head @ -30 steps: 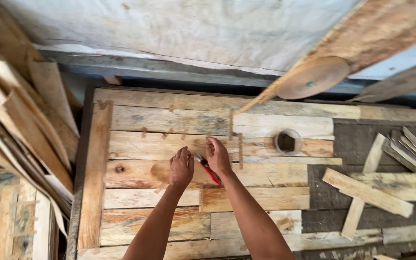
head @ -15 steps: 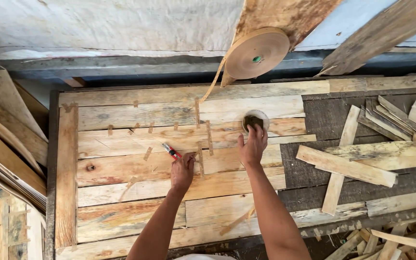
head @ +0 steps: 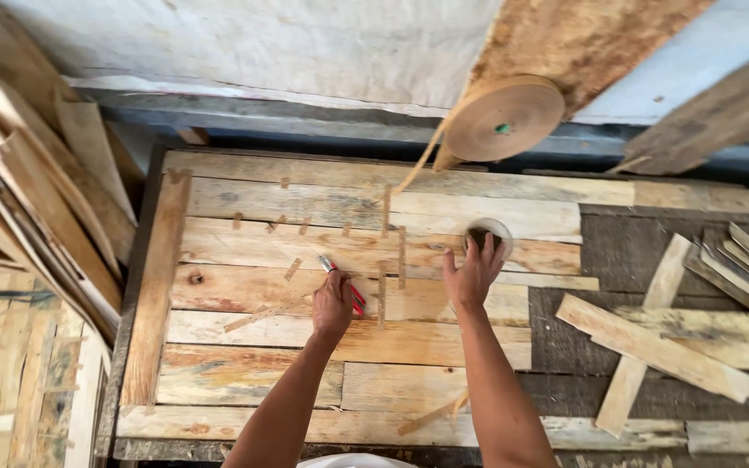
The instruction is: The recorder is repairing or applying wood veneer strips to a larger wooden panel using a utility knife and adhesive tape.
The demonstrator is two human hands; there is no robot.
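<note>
Reaching at 1 o'clock, right hand [head: 472,276] now has open fingers on the small round white cup [head: 488,234]. Left hand [head: 333,305] still grips the red-handled cutter [head: 344,286] on the pale wooden plank panel [head: 244,286].

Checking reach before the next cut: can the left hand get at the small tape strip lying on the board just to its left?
Probably yes. The left hand, gripping the red-handled tool, rests beside the tape strip with only bare board between them.

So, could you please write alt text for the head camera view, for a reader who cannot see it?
Seen from above, a person's left hand holds a red-handled tool on a table of rough wooden boards, while the right hand reaches to a small round container. A roll of brown tape hangs above, and loose wooden slats lie to the right.
</note>
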